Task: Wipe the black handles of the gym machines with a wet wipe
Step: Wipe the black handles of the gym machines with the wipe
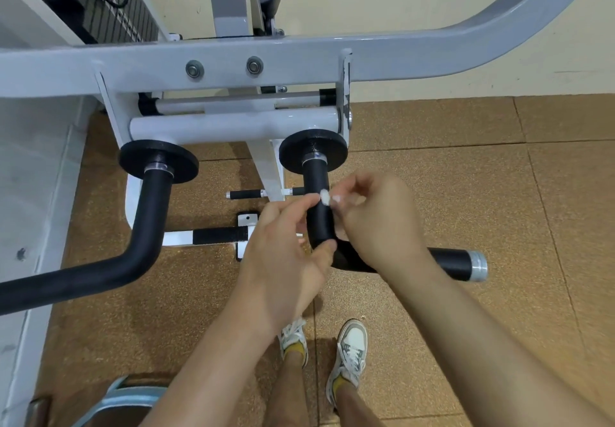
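Note:
Two bent black handles hang from a grey gym machine frame (pixel 299 50). The right handle (pixel 317 193) drops from a black disc, then turns right and ends in a silver cap. Both my hands meet at its bend. Between the fingertips of my left hand (pixel 286 247) and my right hand (pixel 376 223) sits a small crumpled white wet wipe (pixel 325 197), pinched against the upright part of the handle. My left thumb touches the bend. The left handle (pixel 146 227) curves away to the lower left, with no hand on it.
The floor is brown cork-like tiling (pixel 466 167). Low black footpegs (pixel 244 194) and a white base bar lie under the handles. My two sneakers (pixel 349 350) stand below the hands. A pale wall panel runs along the left; a blue-and-grey object sits at bottom left.

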Motion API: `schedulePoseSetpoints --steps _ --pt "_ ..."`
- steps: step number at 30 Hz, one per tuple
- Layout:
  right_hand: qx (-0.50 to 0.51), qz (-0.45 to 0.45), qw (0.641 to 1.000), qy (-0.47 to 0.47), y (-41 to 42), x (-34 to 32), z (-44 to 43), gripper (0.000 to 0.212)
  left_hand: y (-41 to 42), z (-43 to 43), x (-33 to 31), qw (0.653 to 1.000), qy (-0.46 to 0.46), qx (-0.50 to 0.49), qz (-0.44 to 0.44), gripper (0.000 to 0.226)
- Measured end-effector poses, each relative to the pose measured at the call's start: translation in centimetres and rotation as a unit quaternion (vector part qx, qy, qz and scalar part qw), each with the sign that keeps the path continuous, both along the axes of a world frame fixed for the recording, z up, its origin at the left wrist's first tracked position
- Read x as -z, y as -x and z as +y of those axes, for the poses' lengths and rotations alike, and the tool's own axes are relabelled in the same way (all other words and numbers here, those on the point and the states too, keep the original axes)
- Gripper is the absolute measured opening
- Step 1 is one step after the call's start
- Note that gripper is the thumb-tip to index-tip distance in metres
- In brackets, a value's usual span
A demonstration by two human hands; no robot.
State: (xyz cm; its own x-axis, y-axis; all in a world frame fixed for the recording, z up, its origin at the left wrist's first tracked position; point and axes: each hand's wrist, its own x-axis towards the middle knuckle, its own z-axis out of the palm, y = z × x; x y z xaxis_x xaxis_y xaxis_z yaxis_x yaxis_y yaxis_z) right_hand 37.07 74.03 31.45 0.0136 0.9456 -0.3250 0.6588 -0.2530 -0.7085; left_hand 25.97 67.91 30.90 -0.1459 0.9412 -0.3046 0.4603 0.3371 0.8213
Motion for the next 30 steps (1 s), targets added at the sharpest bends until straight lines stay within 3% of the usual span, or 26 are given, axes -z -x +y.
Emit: schedulePoseSetpoints --steps 2,6,7,13,15,18,21,24,30 --pt "0.005 -0.009 0.999 -0.034 0.4 -0.4 -0.5 0.015 0.0 0.2 -0.2 1.0 -0.019 -0.001 0.018 0.046" --pt "-0.186 -0.115 0.975 -0.037 -0.4 -1.6 -2.8 0.027 0.1 0.8 -0.2 0.999 -0.026 -0.021 0.014 0.031" --pt "-0.191 -0.127 0.972 -0.05 -0.5 -1.6 -3.0 0.026 0.1 1.0 -0.2 0.999 -0.024 -0.027 0.013 0.029" --pt "0.029 -0.068 0.997 -0.038 1.3 1.0 1.6 0.008 0.3 1.8 0.0 0.999 -0.024 -0.028 0.031 0.02" --pt "0.031 -0.057 0.998 -0.023 1.3 1.1 1.9 0.01 0.3 1.9 0.1 0.999 -0.021 -0.028 0.024 0.02" --pt "-0.05 -0.084 0.995 -0.001 0.9 0.4 0.3 0.015 0.4 1.9 0.2 0.999 -0.016 -0.025 0.015 0.02" --pt "0.074 0.012 0.997 0.003 1.5 0.9 0.4 0.018 0.6 2.3 0.2 0.999 -0.022 -0.035 0.012 0.023" --pt "0.226 0.14 0.963 0.041 2.8 2.3 1.9 0.02 0.6 3.0 0.3 0.999 -0.026 -0.031 0.023 0.024" --pt "0.31 0.279 0.902 0.109 2.7 3.9 3.1 0.005 1.0 4.2 0.7 0.999 -0.024 -0.049 0.003 0.026"
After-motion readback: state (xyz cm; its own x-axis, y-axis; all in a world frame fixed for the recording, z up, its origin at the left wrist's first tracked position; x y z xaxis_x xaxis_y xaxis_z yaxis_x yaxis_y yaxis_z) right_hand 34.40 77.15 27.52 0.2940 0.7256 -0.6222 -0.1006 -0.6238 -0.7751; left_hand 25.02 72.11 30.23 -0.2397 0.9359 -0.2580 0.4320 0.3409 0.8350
